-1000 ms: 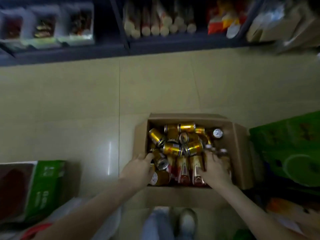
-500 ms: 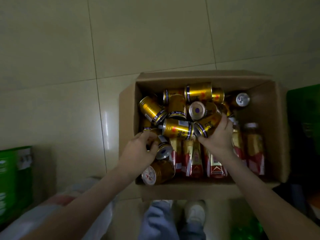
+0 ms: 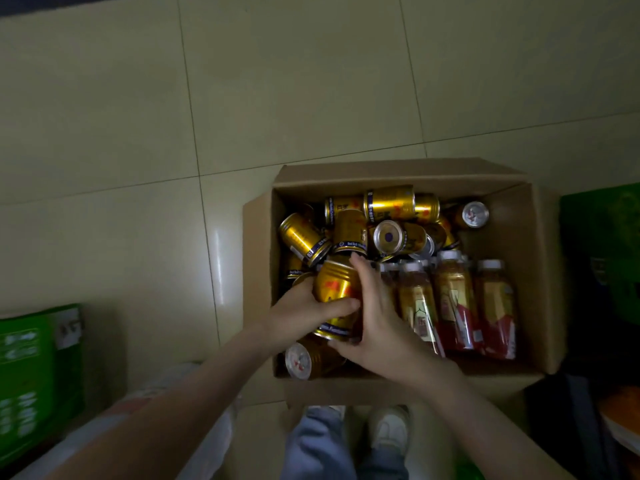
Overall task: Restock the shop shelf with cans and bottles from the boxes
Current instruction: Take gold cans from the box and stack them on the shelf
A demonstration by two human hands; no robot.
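Head view, looking straight down. An open cardboard box [image 3: 512,237] sits on the tiled floor [image 3: 277,81], lower centre-right of the frame.

Contents: loose gold cans [image 3: 389,204] piled at all angles in the box's left and upper part. Capped bottles [image 3: 457,306] with red-and-yellow labels lie side by side in the right part.

Left hand [image 3: 298,317]: grip closed round one gold can [image 3: 334,292], thumb across its front. I read this can as lifted a little above the pile, at the box's left side, just left of the bottles.

Right hand [image 3: 381,327]: grip spread, fingers straight and laid flat along the same can's right side, thumb reaching under its lower rim. I cannot tell how much of the weight it takes.

One more can [image 3: 304,362] lies on its side in the box's lower left corner, silver end toward me.

Surroundings: a green carton [image 3: 31,375] at lower left, a green crate [image 3: 602,254] at the right edge, and a white shoe [image 3: 389,431] at bottom centre.
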